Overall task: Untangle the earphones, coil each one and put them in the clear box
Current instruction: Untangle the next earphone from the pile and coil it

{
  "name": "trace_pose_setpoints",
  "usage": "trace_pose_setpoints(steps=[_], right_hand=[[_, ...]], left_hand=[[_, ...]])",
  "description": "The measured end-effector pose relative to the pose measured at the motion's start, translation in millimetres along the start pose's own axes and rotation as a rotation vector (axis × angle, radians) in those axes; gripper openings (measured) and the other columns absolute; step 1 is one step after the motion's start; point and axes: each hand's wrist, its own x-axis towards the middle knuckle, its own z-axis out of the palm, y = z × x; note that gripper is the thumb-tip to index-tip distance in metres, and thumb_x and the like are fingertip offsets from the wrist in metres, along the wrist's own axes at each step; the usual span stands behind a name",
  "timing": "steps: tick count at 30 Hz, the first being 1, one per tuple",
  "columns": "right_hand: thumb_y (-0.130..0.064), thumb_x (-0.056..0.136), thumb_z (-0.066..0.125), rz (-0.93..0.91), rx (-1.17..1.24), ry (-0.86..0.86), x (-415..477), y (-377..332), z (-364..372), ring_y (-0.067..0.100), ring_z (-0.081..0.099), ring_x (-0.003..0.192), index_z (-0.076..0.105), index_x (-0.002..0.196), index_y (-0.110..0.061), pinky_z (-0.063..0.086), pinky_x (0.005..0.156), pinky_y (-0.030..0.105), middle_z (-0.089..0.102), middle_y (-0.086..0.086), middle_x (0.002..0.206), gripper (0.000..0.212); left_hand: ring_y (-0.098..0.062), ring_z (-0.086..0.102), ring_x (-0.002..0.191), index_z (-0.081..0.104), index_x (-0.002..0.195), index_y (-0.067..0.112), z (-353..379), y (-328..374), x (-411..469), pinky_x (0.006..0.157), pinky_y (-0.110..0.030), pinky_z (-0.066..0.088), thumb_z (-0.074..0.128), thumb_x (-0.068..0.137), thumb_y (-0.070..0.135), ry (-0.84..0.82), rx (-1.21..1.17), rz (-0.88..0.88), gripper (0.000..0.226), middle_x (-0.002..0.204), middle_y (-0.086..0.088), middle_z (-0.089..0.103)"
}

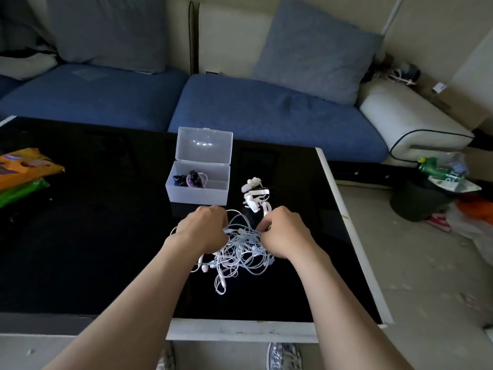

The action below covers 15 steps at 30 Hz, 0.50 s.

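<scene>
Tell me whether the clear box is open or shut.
Open. The clear box has its lid standing upright at the back, and coiled earphones lie inside.

free: wide tabletop (106,236) stretch between packets (24,169) and clear box (198,192) | obstacles: box lid (204,145) upright at back — white bundle (254,196) just right of box

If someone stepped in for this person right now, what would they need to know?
Left grip and right grip: both hands clutch the tangled earphones on the black table.
Clear box: lid open, just beyond the hands.
Done: a purple bundle and a dark bundle lie in the box.
Left: separate the pale tangle, coil each earphone, box them.
</scene>
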Motion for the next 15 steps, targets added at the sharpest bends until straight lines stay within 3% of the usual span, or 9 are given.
trace_pose_setpoints(steps=[3,6,9,12,15], right_hand=[[-0.009,0.090,0.065,-0.004,0.040,0.027,-7,1,-6,0.027,0.070,0.100,0.078,0.111,-0.020,0.056,0.100,0.050,0.073,0.003,0.108,0.027],[-0.006,0.085,0.065,-0.039,0.171,0.087,-12,0,-10,0.032,0.075,0.090,0.083,0.099,-0.012,0.064,0.085,0.049,0.079,0.011,0.100,0.023],[-0.008,0.087,0.063,-0.059,0.380,0.179,-17,-2,-13,0.037,0.072,0.098,0.079,0.093,-0.002,0.064,0.082,0.045,0.077,0.018,0.103,0.018],[-0.015,0.090,0.063,-0.031,0.569,0.213,-17,-6,-17,0.029,0.073,0.088,0.078,0.085,-0.005,0.057,0.071,0.032,0.078,0.011,0.088,0.019],[-0.018,0.094,0.057,-0.012,0.708,0.229,-16,-10,-23,0.015,0.064,0.069,0.070,0.078,-0.015,0.050,0.067,0.030,0.073,-0.002,0.073,0.020]], left_hand=[[-0.026,0.065,0.094,0.066,0.103,0.024,-4,7,-9,0.078,-0.039,0.058,0.068,0.088,0.018,0.096,-0.025,-0.040,0.017,0.108,-0.001,0.061],[-0.029,0.062,0.080,0.062,0.104,0.019,-6,13,-15,0.071,-0.042,0.058,0.064,0.089,0.010,0.165,-0.027,-0.074,0.017,0.111,-0.005,0.050],[-0.029,0.058,0.072,0.060,0.109,0.016,-7,18,-20,0.069,-0.045,0.058,0.060,0.089,0.001,0.184,-0.011,-0.113,0.025,0.113,-0.008,0.040],[-0.033,0.056,0.087,0.058,0.119,0.015,-5,20,-24,0.083,-0.048,0.051,0.061,0.090,0.004,0.221,0.018,-0.145,0.032,0.112,-0.009,0.036],[-0.035,0.056,0.099,0.058,0.127,0.019,-8,17,-29,0.089,-0.046,0.044,0.074,0.094,0.028,0.265,-0.019,-0.170,0.037,0.111,-0.005,0.032]])
